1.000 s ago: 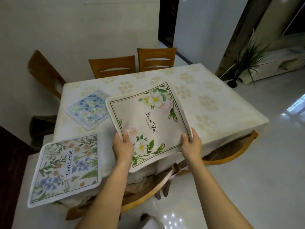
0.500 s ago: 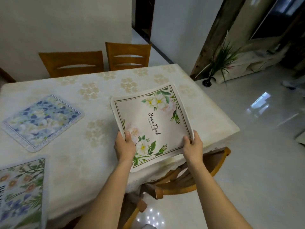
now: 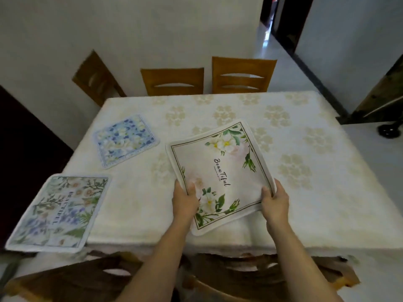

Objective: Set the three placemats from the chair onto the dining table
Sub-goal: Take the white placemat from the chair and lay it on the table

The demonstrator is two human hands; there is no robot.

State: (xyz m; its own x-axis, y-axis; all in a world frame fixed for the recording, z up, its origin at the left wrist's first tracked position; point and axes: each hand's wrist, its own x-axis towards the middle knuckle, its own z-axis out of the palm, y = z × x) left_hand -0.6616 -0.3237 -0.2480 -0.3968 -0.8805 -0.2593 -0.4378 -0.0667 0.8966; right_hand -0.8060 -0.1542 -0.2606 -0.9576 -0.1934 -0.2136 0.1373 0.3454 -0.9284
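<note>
A cream placemat with white flowers [image 3: 220, 171] hangs tilted just over the near middle of the dining table [image 3: 294, 131]. My left hand [image 3: 185, 198] grips its near left edge and my right hand [image 3: 275, 198] grips its near right corner. A blue flowered placemat [image 3: 125, 140] lies flat on the table's left side. A green and lilac placemat [image 3: 58, 211] lies at the near left corner, its edge overhanging the table.
Wooden chairs [image 3: 239, 277] are tucked under the near edge below my arms. Two chair backs [image 3: 172, 80] stand at the far side and another chair [image 3: 93, 78] at the far left. A white wall lies behind, a dark doorway [image 3: 281, 22] at the upper right.
The view has swung so the whole table shows. Both hands have carried the cream placemat further in over the table top and lower.
</note>
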